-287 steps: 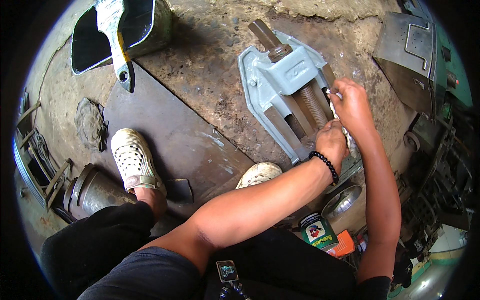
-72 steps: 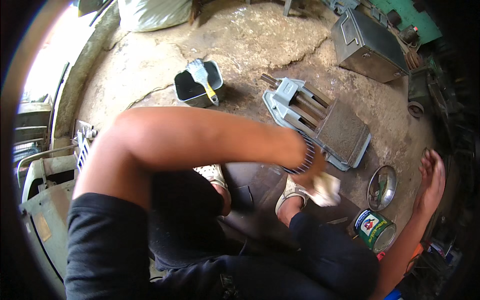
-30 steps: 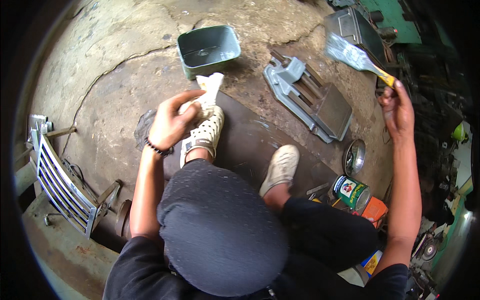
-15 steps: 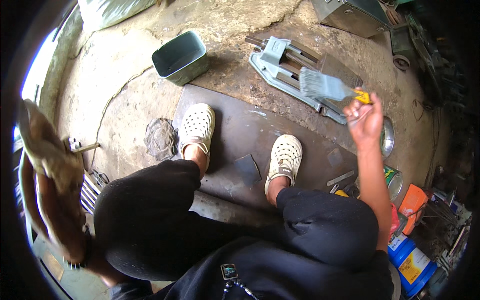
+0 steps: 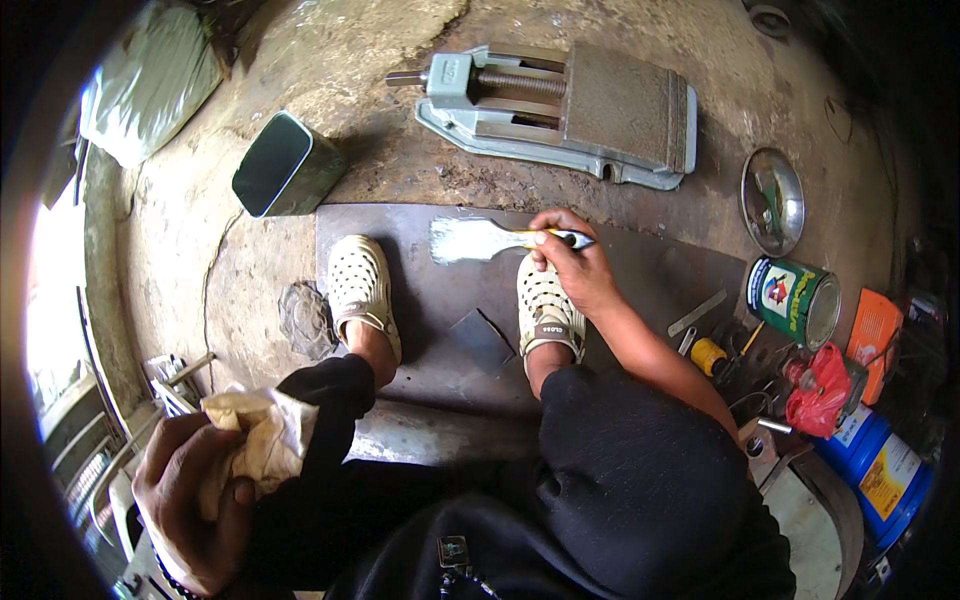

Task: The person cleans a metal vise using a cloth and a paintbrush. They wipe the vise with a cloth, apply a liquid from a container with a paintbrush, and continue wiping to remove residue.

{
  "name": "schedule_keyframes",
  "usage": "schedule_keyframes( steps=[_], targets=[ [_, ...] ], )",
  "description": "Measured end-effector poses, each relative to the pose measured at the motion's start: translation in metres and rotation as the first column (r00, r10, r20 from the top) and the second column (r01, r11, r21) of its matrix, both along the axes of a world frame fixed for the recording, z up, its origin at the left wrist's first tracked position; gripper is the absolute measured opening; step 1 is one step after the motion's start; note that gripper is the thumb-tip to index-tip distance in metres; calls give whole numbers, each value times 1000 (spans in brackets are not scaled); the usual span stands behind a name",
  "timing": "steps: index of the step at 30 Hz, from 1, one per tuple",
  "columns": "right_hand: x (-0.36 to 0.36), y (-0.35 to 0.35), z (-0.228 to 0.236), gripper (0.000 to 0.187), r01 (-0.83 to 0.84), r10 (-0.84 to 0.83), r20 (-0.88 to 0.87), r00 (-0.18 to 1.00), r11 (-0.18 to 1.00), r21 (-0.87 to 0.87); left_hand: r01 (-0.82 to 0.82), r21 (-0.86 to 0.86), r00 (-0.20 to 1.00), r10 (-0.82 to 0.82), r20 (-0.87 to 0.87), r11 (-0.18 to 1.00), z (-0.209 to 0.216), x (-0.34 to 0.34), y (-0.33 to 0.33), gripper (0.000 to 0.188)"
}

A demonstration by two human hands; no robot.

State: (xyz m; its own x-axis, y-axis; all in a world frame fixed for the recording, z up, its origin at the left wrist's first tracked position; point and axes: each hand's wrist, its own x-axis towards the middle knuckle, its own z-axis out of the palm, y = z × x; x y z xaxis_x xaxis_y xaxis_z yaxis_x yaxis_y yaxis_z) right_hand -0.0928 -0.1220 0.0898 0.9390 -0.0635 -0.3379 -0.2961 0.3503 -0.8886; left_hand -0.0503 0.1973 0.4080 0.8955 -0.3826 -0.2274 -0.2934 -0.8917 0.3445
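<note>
The right hand point(image 5: 575, 265) has its grip closed around the handle of a brush point(image 5: 475, 240) over the metal sheet point(image 5: 425, 335), while the left point(image 5: 185, 490) clasps a rag point(image 5: 270, 430) at lower left. The tub point(image 5: 318, 172) is dark inside, its contents unclear; the steel bowl point(image 5: 791, 195) holds something greenish, and the can point(image 5: 792, 300) beside it hides its contents.

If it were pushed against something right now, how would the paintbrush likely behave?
The paintbrush is probably light, since the right hand holds it by its handle alone. Its bristles, uneven at the tip, likely give, while the solid-looking handle should stay stiff.
</note>
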Motion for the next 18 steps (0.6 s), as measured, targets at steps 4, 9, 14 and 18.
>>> schedule_keyframes(
  steps=[4,9,14,18],
  targets=[
    [11,0,8,31,-50,171,238,956,896,-442,0,-11,1000,-1,-25,1000,-4,-4,1,42],
    [6,-14,5,41,-113,494,219,841,557,-823,3,3,996,-3,-86,1000,-1,-2,5,44],
    [-4,-22,-2,53,-192,565,142,813,490,-851,115,-20,981,-117,-154,993,0,6,3,44],
    [-7,-18,2,48,-89,506,203,838,495,-864,160,-87,965,-174,-194,983,-3,11,1,44]
  ],
)
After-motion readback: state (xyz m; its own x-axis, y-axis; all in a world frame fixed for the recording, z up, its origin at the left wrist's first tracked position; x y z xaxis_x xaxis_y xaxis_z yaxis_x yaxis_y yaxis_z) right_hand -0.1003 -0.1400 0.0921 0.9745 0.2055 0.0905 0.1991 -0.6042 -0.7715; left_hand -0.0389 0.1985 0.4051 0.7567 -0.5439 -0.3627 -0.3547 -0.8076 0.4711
